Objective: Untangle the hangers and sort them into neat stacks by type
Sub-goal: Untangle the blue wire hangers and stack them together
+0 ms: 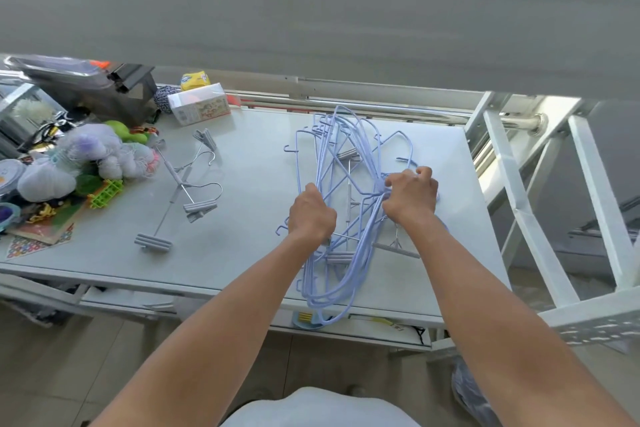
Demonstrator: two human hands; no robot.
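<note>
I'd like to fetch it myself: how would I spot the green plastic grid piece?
Start at the white table and go to the toy clutter at its left edge. At the near side of that heap, beside the grey clip hangers, lies the green grid piece, the only bright lime lattice.

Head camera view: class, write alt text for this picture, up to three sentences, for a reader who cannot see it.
Both hands, left hand and right hand, grip a tangled bundle of lilac wire hangers on a pale table. Two grey clip hangers lie apart to the left, beside a heap of toys.
</note>
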